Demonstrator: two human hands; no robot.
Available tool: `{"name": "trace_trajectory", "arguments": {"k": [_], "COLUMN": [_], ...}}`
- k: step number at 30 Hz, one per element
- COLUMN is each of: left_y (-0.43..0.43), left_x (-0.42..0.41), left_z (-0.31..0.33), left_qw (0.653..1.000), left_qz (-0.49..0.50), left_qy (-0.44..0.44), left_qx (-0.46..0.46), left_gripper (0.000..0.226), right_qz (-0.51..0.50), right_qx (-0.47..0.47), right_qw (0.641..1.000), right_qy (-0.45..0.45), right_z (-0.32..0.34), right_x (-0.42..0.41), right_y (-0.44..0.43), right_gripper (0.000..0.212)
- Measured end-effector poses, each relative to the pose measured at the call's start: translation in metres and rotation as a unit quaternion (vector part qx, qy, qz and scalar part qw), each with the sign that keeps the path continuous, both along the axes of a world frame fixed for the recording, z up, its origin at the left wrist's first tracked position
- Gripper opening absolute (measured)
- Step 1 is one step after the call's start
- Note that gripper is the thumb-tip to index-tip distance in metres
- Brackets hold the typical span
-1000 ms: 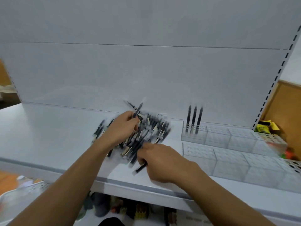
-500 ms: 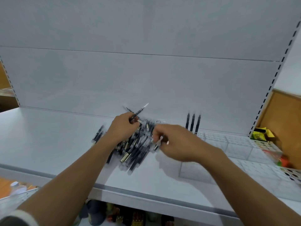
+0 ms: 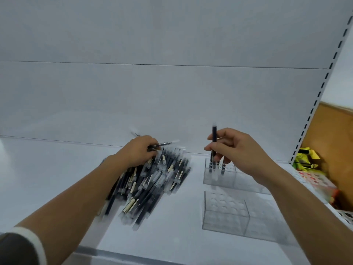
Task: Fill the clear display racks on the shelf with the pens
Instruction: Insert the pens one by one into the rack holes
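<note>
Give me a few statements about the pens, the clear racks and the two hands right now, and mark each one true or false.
1. The right hand holds an upright pen over the far rack. True.
2. The near rack is full of pens. False: no pens stand in it, and only the far rack shows any.
3. The pile of pens lies to the left of both racks. True.
4. The left hand lies flat and empty. False: it grips a dark pen at the far edge of the pile.
</note>
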State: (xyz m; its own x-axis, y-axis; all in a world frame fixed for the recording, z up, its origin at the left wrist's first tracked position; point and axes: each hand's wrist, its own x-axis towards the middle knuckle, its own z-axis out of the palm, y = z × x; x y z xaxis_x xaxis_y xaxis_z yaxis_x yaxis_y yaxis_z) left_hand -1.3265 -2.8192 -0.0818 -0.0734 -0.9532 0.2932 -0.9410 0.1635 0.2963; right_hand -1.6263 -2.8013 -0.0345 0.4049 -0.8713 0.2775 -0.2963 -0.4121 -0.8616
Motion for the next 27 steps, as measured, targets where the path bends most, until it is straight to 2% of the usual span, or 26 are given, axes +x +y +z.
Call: {"name": "trace_trajectory", "arguments": {"k": [3,6,9,12,16,23,27], "left_y": [-0.006,-0.011,-0.009,-0.004,-0.007,-0.017,-0.018], "left_x": [0.001,-0.013,-0.041,-0.075,-0.118,-0.156,-0.155], "left_z": [0.002,0.011,0.026,0.034,0.026,0.012,0.001], "left_qw": [0.997,0.983,0.960,0.934,0.912,0.862,0.827], "left_qz": [-0.026,-0.050,-0.087,-0.121,-0.126,-0.167,-0.189], "left_qy": [-0.023,-0.006,0.046,0.133,0.286,0.430,0.492], "left_qx": [-0.075,-0.176,-0.263,-0.309,-0.266,-0.210,-0.197], "left_gripper": [0.012,0.014,0.016,0.018,0.018,0.018,0.021], "right_qz": [-0.009,-0.024,-0.044,-0.062,-0.072,-0.113,-0.111], "right_qx": [0.005,0.002,-0.008,-0.015,-0.022,-0.052,-0.074], "right_qw": [1.000,1.000,0.998,0.995,0.989,0.981,0.983], "right_qy": [-0.007,-0.018,-0.040,-0.071,-0.128,-0.147,-0.127], "right_z": [0.002,0.001,-0.005,-0.011,-0.014,-0.010,0.000], "right_x": [-0.012,-0.026,-0.041,-0.051,-0.044,-0.042,-0.056], "right_y": [-0.011,-0.019,-0.026,-0.031,-0.040,-0.050,-0.050], "right_gripper": [0.010,0.011,0.011,0.011,0.012,0.027,0.011]}}
